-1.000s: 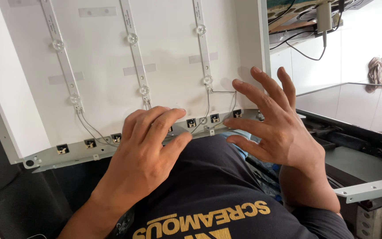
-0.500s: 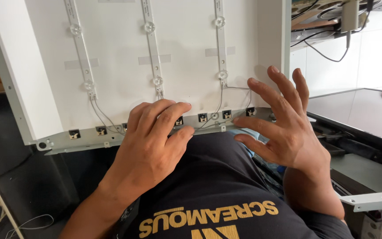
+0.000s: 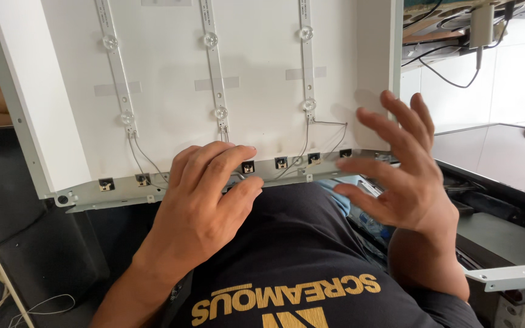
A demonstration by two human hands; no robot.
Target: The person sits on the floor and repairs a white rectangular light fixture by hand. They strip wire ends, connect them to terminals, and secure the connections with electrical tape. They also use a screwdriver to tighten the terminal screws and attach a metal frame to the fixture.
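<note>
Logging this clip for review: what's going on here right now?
A person leans a white backlight panel with three light strips against their lap. The left hand lies flat on the panel's lower metal edge, fingers across the row of small black connectors. The right hand is open with fingers spread, near the panel's lower right corner; whether it touches is unclear. Thin wires run from the strips down to the connectors.
</note>
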